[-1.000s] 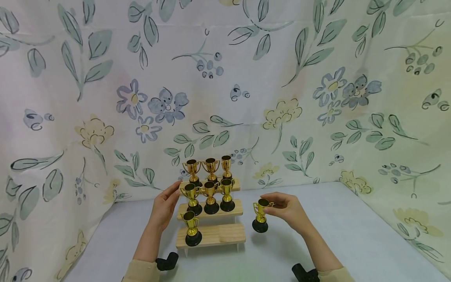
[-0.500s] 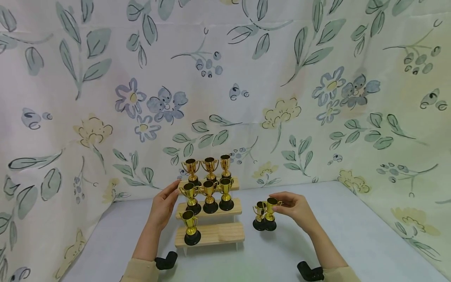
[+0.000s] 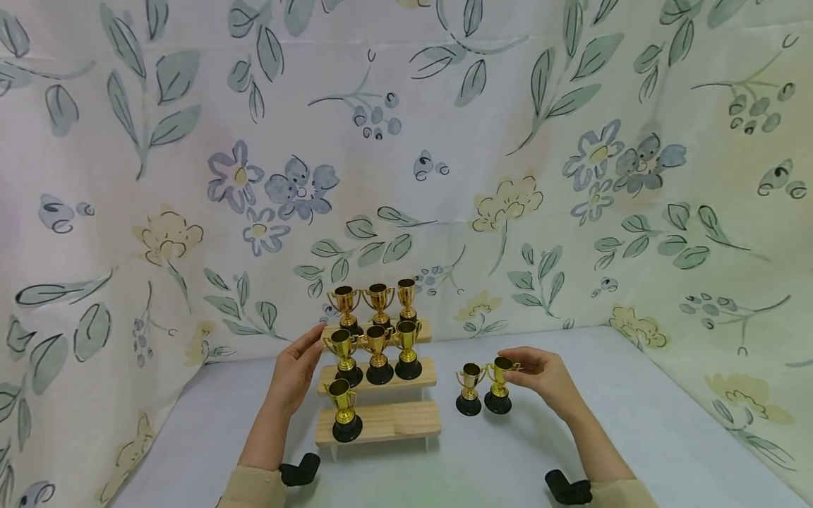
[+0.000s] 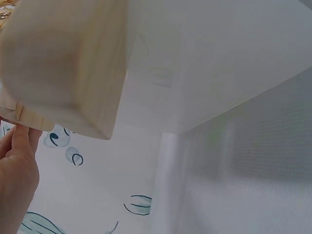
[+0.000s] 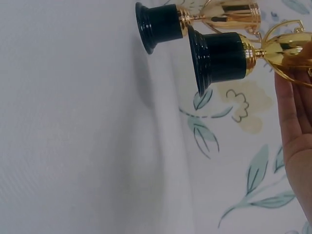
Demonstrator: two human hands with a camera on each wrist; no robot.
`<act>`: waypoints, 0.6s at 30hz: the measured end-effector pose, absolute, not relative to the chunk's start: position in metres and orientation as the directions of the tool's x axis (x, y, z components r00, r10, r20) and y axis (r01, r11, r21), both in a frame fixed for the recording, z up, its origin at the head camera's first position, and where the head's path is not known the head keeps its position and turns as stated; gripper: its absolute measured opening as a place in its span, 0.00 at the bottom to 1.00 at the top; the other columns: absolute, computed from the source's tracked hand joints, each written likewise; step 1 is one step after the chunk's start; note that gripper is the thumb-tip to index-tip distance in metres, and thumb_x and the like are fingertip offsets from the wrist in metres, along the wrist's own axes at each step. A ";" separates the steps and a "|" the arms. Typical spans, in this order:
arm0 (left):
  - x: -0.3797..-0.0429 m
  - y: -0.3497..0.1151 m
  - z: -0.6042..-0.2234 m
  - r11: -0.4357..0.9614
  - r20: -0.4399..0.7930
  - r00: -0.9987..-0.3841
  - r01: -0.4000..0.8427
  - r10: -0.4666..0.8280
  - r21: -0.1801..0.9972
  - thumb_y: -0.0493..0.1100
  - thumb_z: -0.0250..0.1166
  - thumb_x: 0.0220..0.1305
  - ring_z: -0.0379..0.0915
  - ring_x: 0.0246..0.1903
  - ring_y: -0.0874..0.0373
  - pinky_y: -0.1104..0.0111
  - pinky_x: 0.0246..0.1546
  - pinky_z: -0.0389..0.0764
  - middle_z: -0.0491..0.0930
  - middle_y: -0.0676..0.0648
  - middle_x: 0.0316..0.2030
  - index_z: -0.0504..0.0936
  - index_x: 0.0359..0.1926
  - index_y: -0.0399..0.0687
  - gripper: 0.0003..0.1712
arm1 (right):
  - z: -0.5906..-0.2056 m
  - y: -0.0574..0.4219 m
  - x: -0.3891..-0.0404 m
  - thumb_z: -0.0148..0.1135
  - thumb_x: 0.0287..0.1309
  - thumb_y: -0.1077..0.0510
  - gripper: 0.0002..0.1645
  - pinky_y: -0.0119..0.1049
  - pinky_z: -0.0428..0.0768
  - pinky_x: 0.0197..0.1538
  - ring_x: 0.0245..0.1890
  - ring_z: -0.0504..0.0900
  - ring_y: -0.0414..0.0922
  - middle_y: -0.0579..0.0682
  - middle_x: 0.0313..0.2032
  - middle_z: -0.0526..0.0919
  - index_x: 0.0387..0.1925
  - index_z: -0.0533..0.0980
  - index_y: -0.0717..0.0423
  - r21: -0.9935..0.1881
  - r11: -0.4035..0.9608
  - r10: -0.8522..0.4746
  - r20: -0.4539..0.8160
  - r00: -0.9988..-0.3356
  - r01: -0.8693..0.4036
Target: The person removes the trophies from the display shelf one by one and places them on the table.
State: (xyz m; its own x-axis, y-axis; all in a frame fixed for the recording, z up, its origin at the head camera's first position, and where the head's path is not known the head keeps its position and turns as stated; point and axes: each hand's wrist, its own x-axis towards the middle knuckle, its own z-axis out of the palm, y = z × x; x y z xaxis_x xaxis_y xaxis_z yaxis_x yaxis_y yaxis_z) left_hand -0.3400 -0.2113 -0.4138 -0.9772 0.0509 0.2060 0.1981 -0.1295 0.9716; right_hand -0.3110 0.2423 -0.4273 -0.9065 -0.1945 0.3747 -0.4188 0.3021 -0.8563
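Observation:
My right hand [image 3: 540, 381] pinches a small gold trophy cup [image 3: 498, 403] by its bowl and handle, upright over its black base. Left of it, a second trophy cup [image 3: 468, 405] is upright on the white cloth; both also show in the right wrist view, the held trophy [image 5: 222, 56] closer. Several more trophies stand on a tiered wooden stand [image 3: 416, 420]: three on the top plank, three on the middle, and one trophy [image 3: 346, 423] at the left of the bottom plank. Extended fingers of my left hand [image 3: 297, 370] touch the top plank's left end.
White cloth [image 3: 641, 416] covers the table, and a floral curtain [image 3: 406, 176] hangs behind it. Clear legs [image 3: 427, 444] carry the planks. Black wrist mounts [image 3: 300, 470] sit by both sleeves. Bare wood shows along the bottom plank's right part.
My right hand has moved its trophy to the right, uncovering the second trophy that was hidden behind it and leaving a small gap between them. My left hand has stayed at the stand.

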 end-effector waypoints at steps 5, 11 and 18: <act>-0.340 -0.211 -0.413 -0.128 0.205 -0.977 0.197 0.052 0.972 0.39 0.51 0.76 0.44 0.78 0.55 0.90 0.61 0.68 0.51 0.44 0.78 0.56 0.76 0.39 0.31 | -0.430 0.245 -0.313 0.71 0.56 0.60 0.25 0.26 0.86 0.43 0.40 0.85 0.32 0.31 0.42 0.85 0.54 0.79 0.66 -0.864 0.284 -0.191 0.373 -0.908 -0.415; -0.340 -0.211 -0.413 -0.132 0.199 -0.978 0.190 0.055 0.973 0.39 0.51 0.76 0.43 0.79 0.54 0.89 0.62 0.67 0.52 0.46 0.78 0.57 0.75 0.40 0.30 | -0.434 0.247 -0.315 0.71 0.56 0.60 0.24 0.26 0.86 0.43 0.40 0.85 0.32 0.28 0.42 0.85 0.54 0.79 0.65 -0.869 0.296 -0.190 0.353 -0.916 -0.397; -0.338 -0.212 -0.412 -0.131 0.199 -0.977 0.188 0.073 0.973 0.40 0.52 0.76 0.40 0.79 0.54 0.88 0.65 0.66 0.49 0.45 0.79 0.55 0.76 0.39 0.32 | -0.436 0.246 -0.316 0.70 0.56 0.61 0.25 0.26 0.86 0.44 0.41 0.86 0.33 0.46 0.46 0.87 0.55 0.78 0.67 -0.875 0.298 -0.194 0.336 -0.922 -0.381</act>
